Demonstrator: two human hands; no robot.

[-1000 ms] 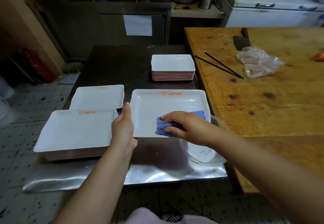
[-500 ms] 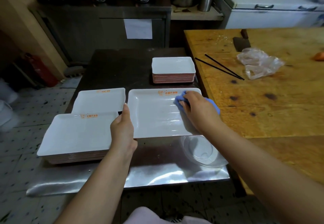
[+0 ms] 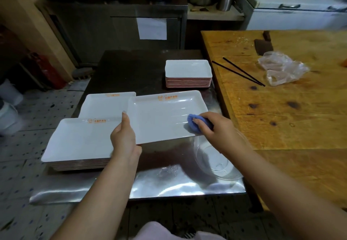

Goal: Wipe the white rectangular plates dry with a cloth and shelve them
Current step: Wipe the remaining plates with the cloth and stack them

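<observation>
- Left hand (image 3: 123,138) grips the near-left edge of the plate in hand (image 3: 161,115): thumb lies along the rim on top, the remaining fingers are hidden under the plate
- Right hand (image 3: 216,129) grips a bunched blue cloth (image 3: 193,123) and presses it onto the plate's near-right portion, close to the right rim
- Change noted: half a second earlier the cloth sat at the plate's far-right corner, by the orange print; one second earlier it sat at the near-right. The stroke has run out to the far edge and returned towards the right grip's starting point
- Change noted: the plate's left edge now overlaps the near stack (image 3: 80,140) just left of the left grip, and its near edge looks raised off the tabletop (image 3: 169,183); earlier it lay apart from that stack
- Wet streaks remain visible on the plate's surface, ahead of the cloth
- Judgement: wiping of the upper face is well advanced but not finished; the tilt suggests the plate may soon be turned or transferred
- Beyond the left grip lies a second large plate (image 3: 105,102); farther off, ahead of the right grip, stands a stack of smaller plates (image 3: 188,73)
- A clear bowl (image 3: 217,164) sits on the tabletop directly beneath the right forearm
- No shelf is identifiable in view; shelving not yet begun
</observation>
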